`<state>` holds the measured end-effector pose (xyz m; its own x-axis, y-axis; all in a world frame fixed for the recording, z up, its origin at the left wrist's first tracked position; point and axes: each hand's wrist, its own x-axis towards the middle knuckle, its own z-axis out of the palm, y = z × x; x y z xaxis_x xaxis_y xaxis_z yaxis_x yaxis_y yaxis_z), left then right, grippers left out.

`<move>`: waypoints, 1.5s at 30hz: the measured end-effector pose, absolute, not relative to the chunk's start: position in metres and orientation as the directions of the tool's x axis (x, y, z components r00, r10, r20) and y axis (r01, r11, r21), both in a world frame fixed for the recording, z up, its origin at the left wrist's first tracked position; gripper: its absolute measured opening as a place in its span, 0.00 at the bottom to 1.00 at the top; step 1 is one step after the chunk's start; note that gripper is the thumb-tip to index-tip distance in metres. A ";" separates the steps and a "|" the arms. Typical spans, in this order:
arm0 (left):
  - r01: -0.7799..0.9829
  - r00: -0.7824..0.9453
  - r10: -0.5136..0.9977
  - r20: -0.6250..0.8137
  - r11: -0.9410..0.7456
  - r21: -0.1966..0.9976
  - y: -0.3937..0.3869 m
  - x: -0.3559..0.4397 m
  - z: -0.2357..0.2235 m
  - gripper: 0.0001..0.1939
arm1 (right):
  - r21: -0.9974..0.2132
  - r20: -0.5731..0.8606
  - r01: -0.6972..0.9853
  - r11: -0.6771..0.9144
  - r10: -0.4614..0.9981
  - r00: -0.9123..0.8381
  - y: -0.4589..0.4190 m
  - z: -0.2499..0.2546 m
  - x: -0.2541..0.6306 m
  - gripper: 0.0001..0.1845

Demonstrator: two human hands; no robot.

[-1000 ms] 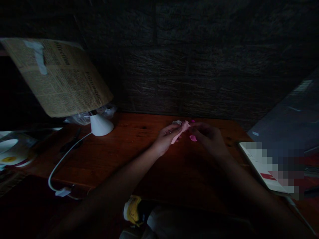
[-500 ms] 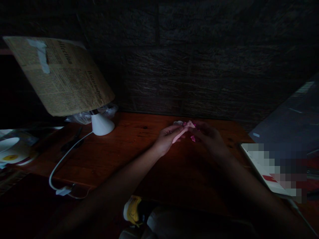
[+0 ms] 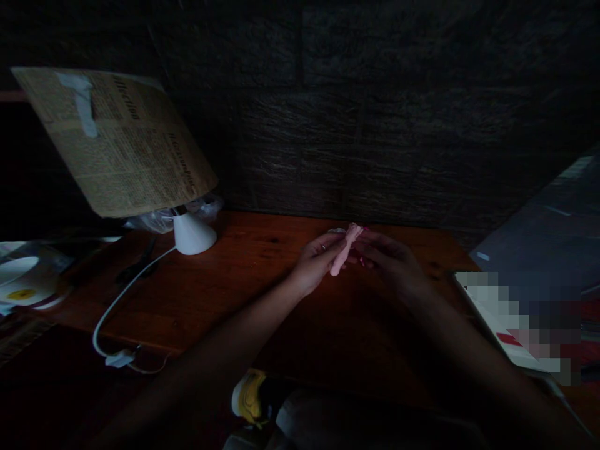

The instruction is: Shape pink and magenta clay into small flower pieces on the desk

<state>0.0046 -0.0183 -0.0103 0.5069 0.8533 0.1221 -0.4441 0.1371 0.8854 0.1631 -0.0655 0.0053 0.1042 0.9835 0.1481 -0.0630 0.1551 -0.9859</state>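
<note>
My left hand [image 3: 315,265] pinches a pale pink, elongated piece of modelling clay [image 3: 344,253] between thumb and fingers, above the wooden table. The piece is narrow, slanted and lumpy at its upper end. My right hand [image 3: 391,257] closes on that upper end from the other side. Darker pink bits [image 3: 364,262] show between the hands, partly hidden by the fingers. Behind my left fingers is a small whitish round thing [image 3: 336,230], mostly covered. The picture is dark, so finer detail is lost.
A lamp with a newspaper-patterned shade [image 3: 126,147] and white base [image 3: 194,234] stands left on the wooden table [image 3: 248,269]. Its cord [image 3: 110,297] hangs over the front edge. A white cup [image 3: 23,278] sits far left. A partly blurred white object [image 3: 497,319] lies right. A dark wall closes the back.
The pink clay has turned more upright, its lower end now showing below my left thumb. My right fingers have shifted, covering more of the darker pink bits.
</note>
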 end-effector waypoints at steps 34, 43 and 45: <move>-0.303 0.491 0.858 0.152 0.005 0.953 -0.015 0.004 -0.011 0.16 | -0.608 0.514 0.654 0.450 0.851 -0.107 -0.078 0.022 0.180 0.10; -0.324 0.486 0.846 0.220 -0.060 0.944 -0.014 0.003 -0.013 0.16 | -0.603 0.493 0.638 0.479 0.852 -0.173 -0.076 0.019 0.185 0.10; -0.346 0.461 0.853 0.245 -0.082 0.934 -0.014 0.004 -0.013 0.17 | -0.600 0.505 0.636 0.485 0.846 -0.168 -0.076 0.019 0.186 0.10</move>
<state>0.0038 -0.0144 -0.0133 0.4608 0.8529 0.2454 -0.3465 -0.0817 0.9345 0.1859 -0.0755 0.0193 -0.1681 0.8464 0.5053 0.6359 0.4848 -0.6005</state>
